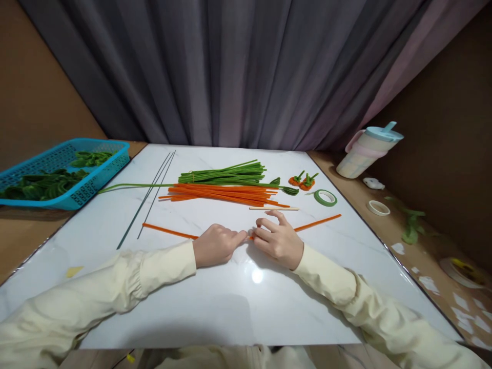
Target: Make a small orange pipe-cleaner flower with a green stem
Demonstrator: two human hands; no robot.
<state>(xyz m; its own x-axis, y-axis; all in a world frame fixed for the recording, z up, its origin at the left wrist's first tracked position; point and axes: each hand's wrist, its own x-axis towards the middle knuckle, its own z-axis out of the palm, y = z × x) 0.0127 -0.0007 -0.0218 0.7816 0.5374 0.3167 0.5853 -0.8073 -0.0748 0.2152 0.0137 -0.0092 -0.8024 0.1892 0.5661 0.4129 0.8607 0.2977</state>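
An orange pipe cleaner (pixel 319 222) runs crosswise through both hands, its two ends sticking out left and right. My left hand (pixel 217 245) is closed around it, index finger pointing toward the middle. Just across a small gap, my right hand (pixel 279 238) pinches the same pipe cleaner near its middle, other fingers curled and raised. Beyond the hands lie a bundle of orange pipe cleaners (pixel 223 195) and a bundle of green pipe cleaners (pixel 223 173). A thin wooden stick (pixel 273 208) rests just past my right hand.
Thin dark green wires (pixel 148 197) lie at left, near a blue basket (pixel 103 177) of green leaf pieces. Small orange-and-green persimmon shapes (pixel 307 181) and green tape (pixel 325 198) sit at right. A tumbler (pixel 367 151), a white ring (pixel 378 207) and paper scraps (pixel 428 284) stand or lie beyond.
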